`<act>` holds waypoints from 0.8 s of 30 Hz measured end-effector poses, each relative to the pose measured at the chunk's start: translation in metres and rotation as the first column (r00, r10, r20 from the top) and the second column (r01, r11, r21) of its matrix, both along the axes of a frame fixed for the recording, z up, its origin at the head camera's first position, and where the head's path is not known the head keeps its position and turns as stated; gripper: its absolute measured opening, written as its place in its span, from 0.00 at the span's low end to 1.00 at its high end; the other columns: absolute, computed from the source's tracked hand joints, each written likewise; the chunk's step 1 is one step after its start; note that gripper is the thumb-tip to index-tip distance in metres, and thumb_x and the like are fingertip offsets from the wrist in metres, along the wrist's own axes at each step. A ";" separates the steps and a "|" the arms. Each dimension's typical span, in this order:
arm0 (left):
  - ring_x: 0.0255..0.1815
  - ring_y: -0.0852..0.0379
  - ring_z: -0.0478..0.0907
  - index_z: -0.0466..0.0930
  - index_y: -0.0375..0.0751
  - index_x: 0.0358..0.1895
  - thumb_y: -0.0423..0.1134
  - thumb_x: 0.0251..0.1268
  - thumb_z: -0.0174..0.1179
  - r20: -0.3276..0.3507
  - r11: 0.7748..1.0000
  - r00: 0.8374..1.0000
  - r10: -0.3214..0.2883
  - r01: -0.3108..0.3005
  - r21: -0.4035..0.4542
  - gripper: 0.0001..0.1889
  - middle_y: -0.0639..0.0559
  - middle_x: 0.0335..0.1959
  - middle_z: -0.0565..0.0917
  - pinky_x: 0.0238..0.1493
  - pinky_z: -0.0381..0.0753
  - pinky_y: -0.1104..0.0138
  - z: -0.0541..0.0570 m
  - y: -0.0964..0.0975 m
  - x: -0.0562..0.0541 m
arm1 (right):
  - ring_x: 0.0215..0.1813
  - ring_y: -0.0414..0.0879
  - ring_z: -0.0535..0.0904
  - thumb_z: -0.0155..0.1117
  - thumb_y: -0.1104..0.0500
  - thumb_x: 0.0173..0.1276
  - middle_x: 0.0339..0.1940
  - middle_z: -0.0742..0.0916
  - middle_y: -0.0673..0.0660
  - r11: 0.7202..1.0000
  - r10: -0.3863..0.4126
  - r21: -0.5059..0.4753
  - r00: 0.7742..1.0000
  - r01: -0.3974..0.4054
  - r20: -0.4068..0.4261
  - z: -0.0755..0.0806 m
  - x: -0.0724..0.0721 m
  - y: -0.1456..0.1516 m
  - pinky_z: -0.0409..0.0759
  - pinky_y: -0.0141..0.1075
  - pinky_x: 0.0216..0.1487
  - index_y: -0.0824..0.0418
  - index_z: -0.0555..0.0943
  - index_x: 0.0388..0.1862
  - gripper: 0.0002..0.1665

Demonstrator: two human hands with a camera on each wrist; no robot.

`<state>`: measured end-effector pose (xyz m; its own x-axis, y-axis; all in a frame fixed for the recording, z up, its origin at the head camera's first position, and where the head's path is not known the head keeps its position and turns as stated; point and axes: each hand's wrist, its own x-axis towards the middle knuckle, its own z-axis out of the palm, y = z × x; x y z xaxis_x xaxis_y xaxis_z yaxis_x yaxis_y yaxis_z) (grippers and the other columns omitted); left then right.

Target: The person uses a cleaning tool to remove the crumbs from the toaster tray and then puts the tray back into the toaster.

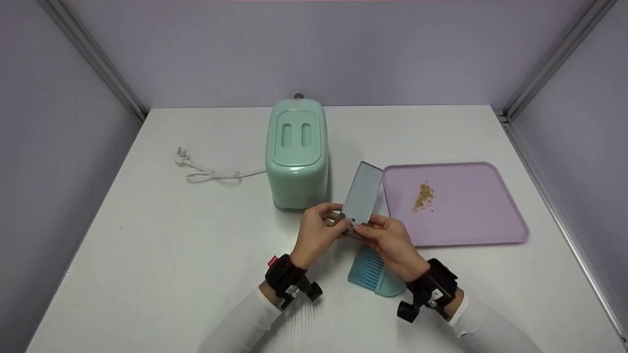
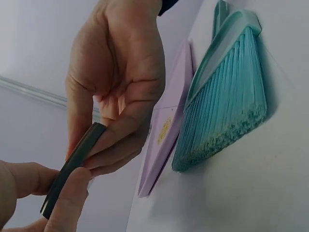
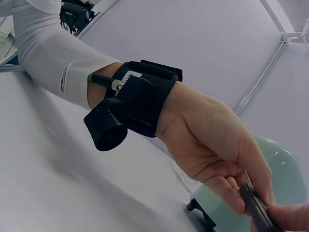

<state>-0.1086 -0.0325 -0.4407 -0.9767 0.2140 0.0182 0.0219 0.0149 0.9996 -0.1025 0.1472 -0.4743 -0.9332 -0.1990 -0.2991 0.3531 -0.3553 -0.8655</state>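
A flat grey crumb tray (image 1: pixel 362 195) with a thin raised rim slants up between the two hands. My left hand (image 1: pixel 315 236) pinches its near end on the left side, thumb on top and fingers below. On the right of that same end, my right hand (image 1: pixel 393 243) grips it likewise, thumb on top. Seen edge-on in the left wrist view, the tray is a narrow dark strip (image 2: pixel 72 166) between the fingertips. Partly hidden under the right hand, a turquoise brush (image 1: pixel 368 268) lies on the table; its bristles (image 2: pixel 227 96) show plainly in the left wrist view.
A mint green toaster (image 1: pixel 298 184) with a lid on top stands just beyond the left hand. Its white cord and plug (image 1: pixel 182 156) lie to the left. A purple tray (image 1: pixel 476 211) on the right bears a small heap of yellowish crumbs (image 1: pixel 423 197).
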 end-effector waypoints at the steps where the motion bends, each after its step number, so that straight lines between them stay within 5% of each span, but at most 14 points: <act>1: 0.29 0.43 0.79 0.75 0.27 0.45 0.28 0.51 0.61 -0.009 1.000 1.000 -0.005 0.005 -0.023 0.16 0.38 0.32 0.79 0.29 0.79 0.58 0.001 -0.001 0.000 | 0.48 0.56 0.77 0.64 0.67 0.54 0.44 0.79 0.68 1.000 0.009 0.003 1.000 -0.009 0.005 0.000 0.000 0.002 0.74 0.43 0.48 0.75 0.69 0.50 0.26; 7: 0.29 0.42 0.79 0.77 0.28 0.42 0.30 0.52 0.61 0.008 0.993 0.998 -0.062 0.062 -0.099 0.13 0.38 0.30 0.80 0.28 0.79 0.58 0.008 -0.007 -0.004 | 0.45 0.55 0.78 0.67 0.66 0.51 0.42 0.80 0.67 0.993 0.076 0.092 0.997 -0.076 0.009 0.002 -0.002 0.016 0.75 0.43 0.46 0.75 0.70 0.51 0.28; 14: 0.31 0.41 0.79 0.76 0.25 0.42 0.28 0.51 0.60 0.098 0.981 0.982 -0.163 0.171 -0.088 0.14 0.36 0.32 0.80 0.30 0.79 0.57 0.007 -0.010 -0.008 | 0.44 0.55 0.79 0.68 0.66 0.49 0.42 0.80 0.67 0.979 0.122 0.167 0.993 -0.120 -0.001 0.001 0.001 0.023 0.74 0.43 0.47 0.75 0.70 0.50 0.29; 24: 0.33 0.44 0.79 0.76 0.28 0.42 0.28 0.51 0.61 0.131 0.988 0.983 -0.128 0.138 -0.072 0.13 0.38 0.33 0.80 0.30 0.79 0.57 -0.005 -0.010 -0.012 | 0.46 0.54 0.77 0.66 0.65 0.53 0.44 0.77 0.65 1.000 0.004 0.006 0.995 -0.004 0.095 -0.002 0.009 0.011 0.73 0.44 0.49 0.73 0.68 0.51 0.28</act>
<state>-0.1204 -0.0424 -0.4453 -0.9328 0.3377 -0.1258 -0.0971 0.1008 0.9902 -0.0931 0.1586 -0.4765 -0.8998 -0.2005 -0.3875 0.4352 -0.3483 -0.8303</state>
